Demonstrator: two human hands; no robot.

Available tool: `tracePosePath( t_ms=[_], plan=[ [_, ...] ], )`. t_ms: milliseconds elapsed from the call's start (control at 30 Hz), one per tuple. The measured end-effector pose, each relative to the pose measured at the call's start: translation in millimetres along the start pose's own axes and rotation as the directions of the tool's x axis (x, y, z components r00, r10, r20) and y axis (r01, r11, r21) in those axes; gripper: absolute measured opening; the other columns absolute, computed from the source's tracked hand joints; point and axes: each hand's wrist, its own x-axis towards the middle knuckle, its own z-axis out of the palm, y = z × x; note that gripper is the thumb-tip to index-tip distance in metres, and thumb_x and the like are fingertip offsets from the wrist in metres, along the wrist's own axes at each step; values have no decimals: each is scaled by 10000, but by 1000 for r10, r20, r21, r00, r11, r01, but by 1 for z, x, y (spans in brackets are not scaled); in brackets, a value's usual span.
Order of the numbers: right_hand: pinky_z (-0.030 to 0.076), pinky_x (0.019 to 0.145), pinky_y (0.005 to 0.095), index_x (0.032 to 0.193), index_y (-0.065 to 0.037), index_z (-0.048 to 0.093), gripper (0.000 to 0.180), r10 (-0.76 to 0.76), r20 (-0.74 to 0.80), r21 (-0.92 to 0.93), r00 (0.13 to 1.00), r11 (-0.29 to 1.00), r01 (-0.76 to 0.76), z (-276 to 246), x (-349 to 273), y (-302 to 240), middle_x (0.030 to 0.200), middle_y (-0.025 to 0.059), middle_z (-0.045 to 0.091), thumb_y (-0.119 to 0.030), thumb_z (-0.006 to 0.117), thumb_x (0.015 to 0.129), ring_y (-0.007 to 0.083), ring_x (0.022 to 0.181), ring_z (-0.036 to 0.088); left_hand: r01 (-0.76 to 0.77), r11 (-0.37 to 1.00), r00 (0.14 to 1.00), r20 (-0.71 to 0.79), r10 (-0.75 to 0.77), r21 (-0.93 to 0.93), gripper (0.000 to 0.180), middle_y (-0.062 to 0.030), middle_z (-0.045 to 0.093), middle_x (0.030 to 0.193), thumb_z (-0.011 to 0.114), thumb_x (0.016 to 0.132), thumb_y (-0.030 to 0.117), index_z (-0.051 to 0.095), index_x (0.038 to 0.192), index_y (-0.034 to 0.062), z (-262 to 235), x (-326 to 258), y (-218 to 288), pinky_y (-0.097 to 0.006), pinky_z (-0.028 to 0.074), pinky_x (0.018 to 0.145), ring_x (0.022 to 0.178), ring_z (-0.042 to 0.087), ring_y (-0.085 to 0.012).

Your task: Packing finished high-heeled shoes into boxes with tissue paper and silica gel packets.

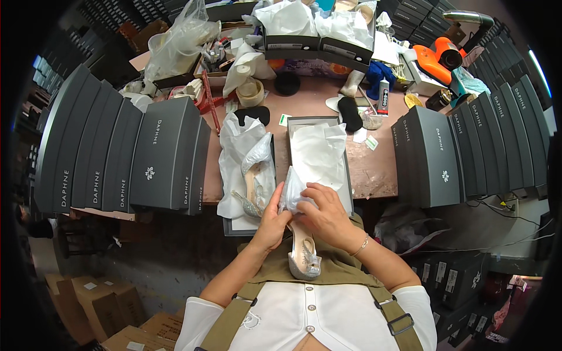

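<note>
A silver glittery high-heeled shoe (304, 260) is held above my lap, heel end toward me, its toe covered by a thin whitish wrap (294, 190). My left hand (273, 219) grips the shoe along the left side of the covered toe. From the right, my right hand (328, 215) has bent fingers pressed on that wrap; what lies under the fingertips is hidden. A second silver shoe (250, 188), its toe likewise wrapped, rests on white tissue paper (231, 158) in the left box part. Just beyond my hands stands a grey box (349, 172) lined with white tissue.
Dark grey shoe boxes stand in rows at left (161, 155) and right (430, 155). On the pink table are a tape roll (250, 93), a glue tube (383, 98) and black pads (350, 114). An orange heat-gun-like tool (432, 64) sits at far right. Cardboard cartons (105, 304) lie lower left.
</note>
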Motion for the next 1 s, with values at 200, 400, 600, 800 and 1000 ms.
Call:
tracePosePath(
  t_ms=[200,400,600,800,1000],
  plan=[
    [377,907,411,949,-77,615,222,12,-50,44,999,999,-10,7,1,-1,1062,98,536,-107,688,741,285,1079,508,19,998,997,72,-23,68,801,-140,371,1410,433,784,-103,104,1505,6,-2,-2,4,-272,392,1002,1225,442,-177],
    [407,893,407,1024,-72,617,309,91,-112,102,990,992,-80,14,-5,1,1073,112,537,-88,706,729,317,1055,515,3,1000,999,37,-3,-6,805,-143,335,1441,420,779,-95,90,1507,1,-1,-4,2,-264,354,1029,1242,423,-178],
    [497,784,439,1297,-43,426,536,325,-116,238,938,926,-292,26,-1,-2,1119,180,536,-102,640,809,401,950,573,-104,994,994,46,102,44,793,-147,305,1466,398,782,-95,92,1507,-1,-3,0,-9,-264,318,1054,1279,392,-188],
    [516,675,459,1261,-39,439,514,395,-42,53,918,918,-393,38,0,14,1031,205,556,-87,621,783,399,786,612,-169,946,986,61,158,276,778,-161,369,1425,471,809,-58,120,1501,4,6,-2,-7,-298,341,1046,1251,427,-208],
    [512,672,456,1274,-42,433,537,286,-78,174,955,947,-269,19,-2,5,997,197,552,-35,605,766,399,806,601,-331,581,878,18,478,744,681,-228,529,1177,651,809,60,333,1400,-54,11,1,-2,-380,460,887,1055,565,-346]
  ],
)
